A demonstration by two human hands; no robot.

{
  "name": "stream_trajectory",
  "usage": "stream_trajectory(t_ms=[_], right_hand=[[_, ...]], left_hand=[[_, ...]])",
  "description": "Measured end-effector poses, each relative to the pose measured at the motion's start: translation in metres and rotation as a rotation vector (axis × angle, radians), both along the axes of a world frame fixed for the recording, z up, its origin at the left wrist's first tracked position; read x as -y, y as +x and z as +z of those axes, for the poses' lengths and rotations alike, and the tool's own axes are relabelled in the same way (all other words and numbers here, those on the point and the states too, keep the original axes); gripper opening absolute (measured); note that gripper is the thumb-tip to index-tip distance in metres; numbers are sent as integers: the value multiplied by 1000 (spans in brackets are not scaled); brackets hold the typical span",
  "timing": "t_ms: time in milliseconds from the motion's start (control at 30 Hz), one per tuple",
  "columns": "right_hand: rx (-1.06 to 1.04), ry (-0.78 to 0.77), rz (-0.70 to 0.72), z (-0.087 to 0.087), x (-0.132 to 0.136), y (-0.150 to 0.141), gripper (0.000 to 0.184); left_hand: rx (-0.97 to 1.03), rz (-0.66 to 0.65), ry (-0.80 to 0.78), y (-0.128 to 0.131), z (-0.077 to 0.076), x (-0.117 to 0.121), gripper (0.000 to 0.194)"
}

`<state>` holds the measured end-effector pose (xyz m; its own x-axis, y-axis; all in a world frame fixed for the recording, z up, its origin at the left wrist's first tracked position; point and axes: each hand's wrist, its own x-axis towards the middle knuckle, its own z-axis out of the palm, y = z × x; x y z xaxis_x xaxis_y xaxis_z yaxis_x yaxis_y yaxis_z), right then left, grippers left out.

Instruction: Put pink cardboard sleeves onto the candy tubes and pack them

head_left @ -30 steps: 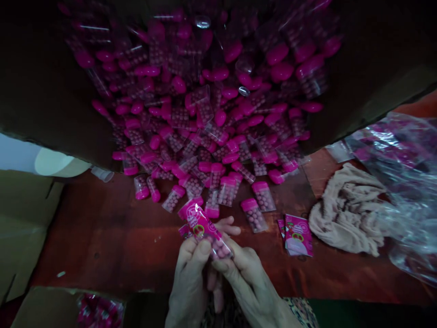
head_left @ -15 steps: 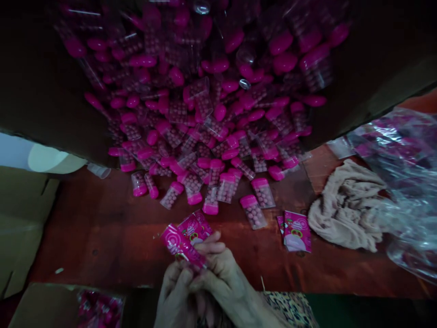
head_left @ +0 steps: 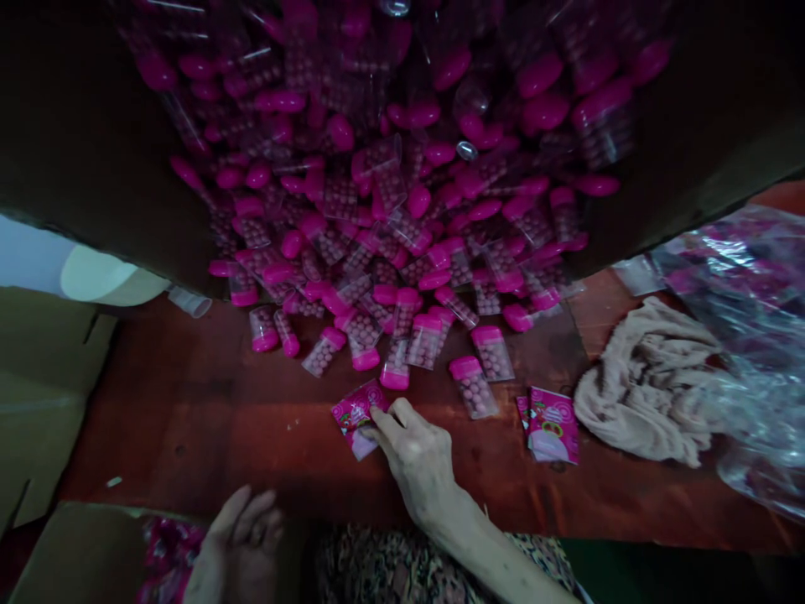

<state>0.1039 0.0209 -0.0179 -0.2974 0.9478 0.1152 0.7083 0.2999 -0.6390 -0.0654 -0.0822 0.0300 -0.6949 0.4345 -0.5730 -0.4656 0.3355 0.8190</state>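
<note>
My right hand (head_left: pixel 415 457) presses its fingertips onto a pink printed packet (head_left: pixel 357 417) lying flat on the red-brown table (head_left: pixel 207 419), and seems to pinch its edge. My left hand (head_left: pixel 245 537) hangs open and empty at the bottom of the view, over a cardboard box (head_left: pixel 75 549) holding pink packets (head_left: pixel 169 558). Above both hands spreads a large heap of transparent tubes with pink caps, filled with pink balls (head_left: pixel 377 218). The nearest loose tube (head_left: pixel 473 386) lies just beyond my right hand.
A dark cardboard flap (head_left: pixel 81 143) overhangs the heap on the left. A small stack of pink packets (head_left: pixel 550 425) lies to the right, then a beige cloth (head_left: pixel 647 382) and a crumpled transparent bag (head_left: pixel 735 335). Cardboard (head_left: pixel 44 394) stands at the left edge.
My hands have come apart. The pink packet they held up together now lies on the table under my right hand, and my left hand has moved down and left, over the box.
</note>
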Motion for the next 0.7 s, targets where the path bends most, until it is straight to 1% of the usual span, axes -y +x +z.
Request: stream_trajectory(t_ms=[33,133,233,300,367,433,467,533,567,600,633,667,700], right_hand=[[-34,15,-15,-2,0,0,19],[-105,28,-27,-5,2,3,31],[-175,43,-27,-3,4,6,36],[-228,79,-32,0,4,7,34],[-290,131,-41,5,3,7,29],[-384,122,-76,13,2,8,18],[-443,70,-108,17,1,9,18],[-578,-122,-141,25,-1,10,27],[-637,-226,-143,27,-2,11,23],[-681,-307,-137,29,-2,12,13],[-704,-352,-127,31,-2,13,7],[-709,-351,-120,31,-2,13,18],[-694,-314,-117,32,-1,13,27]], left_hand=[[-43,-14,42,9,-4,-11,37],[-216,-191,57,34,-13,-43,30],[-376,-301,-19,49,-16,-66,28],[-398,-371,-38,52,-16,-75,32],[-350,-424,20,54,-16,-79,27],[-267,-418,109,57,-16,-82,15],[-224,-396,147,59,-16,-83,11],[-145,-350,202,64,-16,-85,9],[-103,-336,218,67,-15,-85,9],[-61,-327,229,70,-15,-86,10],[-22,-320,238,73,-14,-87,11],[10,-309,242,75,-13,-88,11],[35,-295,242,78,-13,-88,12]])
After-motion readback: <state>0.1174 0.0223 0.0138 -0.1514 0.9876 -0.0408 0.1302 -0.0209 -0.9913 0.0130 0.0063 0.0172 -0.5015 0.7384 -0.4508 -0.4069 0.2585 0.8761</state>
